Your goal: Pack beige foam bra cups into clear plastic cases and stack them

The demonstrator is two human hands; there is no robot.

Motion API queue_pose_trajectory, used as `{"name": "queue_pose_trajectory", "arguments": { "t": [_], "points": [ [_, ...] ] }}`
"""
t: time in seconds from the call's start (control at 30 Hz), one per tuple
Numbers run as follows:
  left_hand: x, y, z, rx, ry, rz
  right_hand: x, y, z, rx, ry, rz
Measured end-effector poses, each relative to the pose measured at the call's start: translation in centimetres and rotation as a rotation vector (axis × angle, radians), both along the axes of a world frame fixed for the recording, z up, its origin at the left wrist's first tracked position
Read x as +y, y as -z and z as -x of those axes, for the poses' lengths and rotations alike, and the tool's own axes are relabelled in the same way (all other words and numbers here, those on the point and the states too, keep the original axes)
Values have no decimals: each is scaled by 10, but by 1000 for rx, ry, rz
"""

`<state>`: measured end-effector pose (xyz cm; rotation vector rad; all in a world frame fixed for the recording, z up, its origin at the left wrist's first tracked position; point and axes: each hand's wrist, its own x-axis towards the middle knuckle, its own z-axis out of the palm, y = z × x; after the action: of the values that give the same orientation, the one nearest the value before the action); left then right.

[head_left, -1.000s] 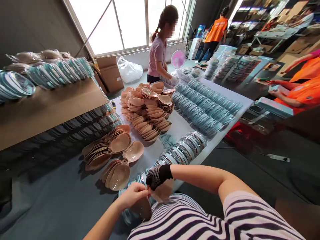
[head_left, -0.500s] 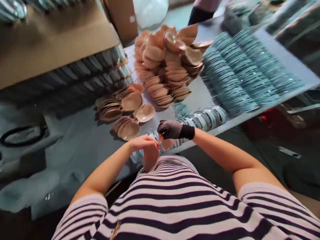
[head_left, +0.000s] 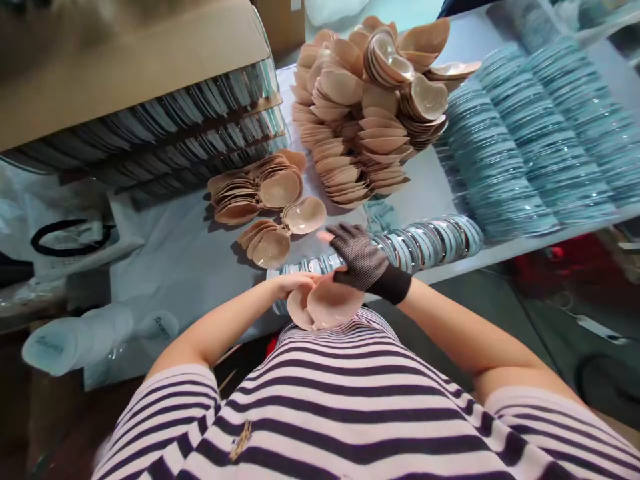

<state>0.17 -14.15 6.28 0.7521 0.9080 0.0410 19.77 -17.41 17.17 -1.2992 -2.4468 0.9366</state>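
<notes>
A pair of beige, shiny bra cups (head_left: 334, 303) hangs just in front of my striped shirt. My bare left hand (head_left: 296, 283) is closed on the top of the pair, its fingers partly hidden behind the cups. At the upper edge of the right-hand cup is my right hand (head_left: 363, 260), in a dark knit glove with bare fingertips. Its fingers are stretched out and apart, and the thumb side is close to the cup's rim; whether it touches is unclear. Behind both hands runs a row of clear, rounded plastic shells (head_left: 425, 241) along the table's front edge.
Nested bra cups (head_left: 273, 190) lie left of centre, and a large heap of cups (head_left: 345, 127) stands farther back. Long stacks of bluish plastic shells (head_left: 505, 147) fill the right. At left are a cardboard box (head_left: 150, 73) with packed shells and frosted round pieces (head_left: 75, 337).
The cups between my hands have turned to show both open faces. My right hand has opened from a pinch, its fingers now spread over the cup's edge. The view has shifted.
</notes>
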Motion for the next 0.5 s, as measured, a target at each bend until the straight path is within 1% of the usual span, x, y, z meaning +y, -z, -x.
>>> {"name": "queue_pose_trajectory", "arguments": {
  "t": [0.03,0.07,0.1,0.13,0.17,0.2,0.23,0.27,0.33,0.37,0.43,0.5],
  "points": [
    [-3,-1,2,-32,67,76,-3,8,-20,-42,184,-10],
    [-6,-1,3,-73,122,146,-8,18,-39,-77,348,49],
    [-7,-1,3,-115,155,195,-14,29,-54,-97,468,175],
    [-8,-1,2,-154,154,225,-21,41,-66,-93,517,325],
    [-7,-1,0,-184,125,234,-27,51,-73,-81,539,446],
    [-5,0,-3,-201,75,227,-31,59,-77,-71,552,511],
    [-3,0,-7,-207,24,221,-33,63,-77,-63,570,514],
    [0,1,-10,-207,-24,225,-33,65,-74,-62,593,474],
    [5,3,-17,-197,-91,269,-26,60,-66,-90,622,364],
    [7,4,-20,-192,-108,305,-21,56,-60,-118,614,340],
    [9,6,-24,-191,-125,367,-12,49,-49,-194,583,349],
    [7,7,-27,-160,-159,369,-7,48,-42,-265,568,380]
  ]
}}
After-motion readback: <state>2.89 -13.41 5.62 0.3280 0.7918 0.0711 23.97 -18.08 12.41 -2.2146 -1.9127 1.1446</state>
